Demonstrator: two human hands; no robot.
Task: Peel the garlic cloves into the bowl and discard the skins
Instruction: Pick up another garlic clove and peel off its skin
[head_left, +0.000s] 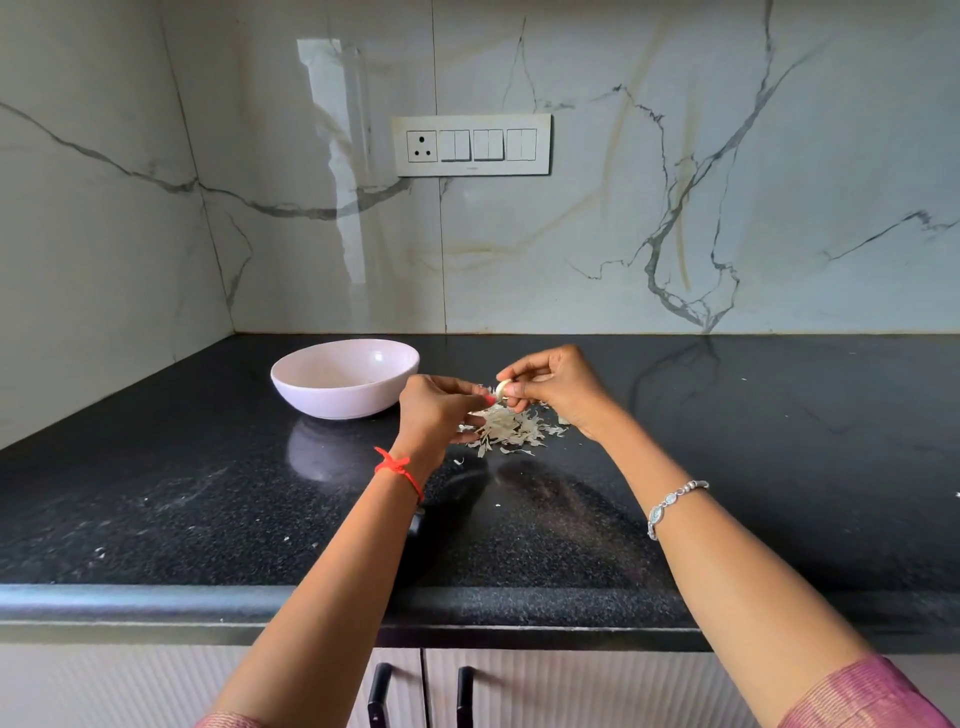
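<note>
While its skin is picked at, a garlic clove (503, 388) is pinched between left hand (436, 410) and right hand (558, 387) above the pile of skins (511, 428), likely so scraps are gathered there; the bowl (343, 376) is set just outside the left hand

Glossy speckled black stone counter (208, 519), shiny marble-look wall (675, 208), smooth glossy pale bowl (332, 400) far left, dry papery skins (506, 428), metal bracelet (672, 504).

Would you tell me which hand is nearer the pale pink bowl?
The left hand, with red thread at its wrist, beside the pale pink bowl; the right hand sits farther away.
</note>
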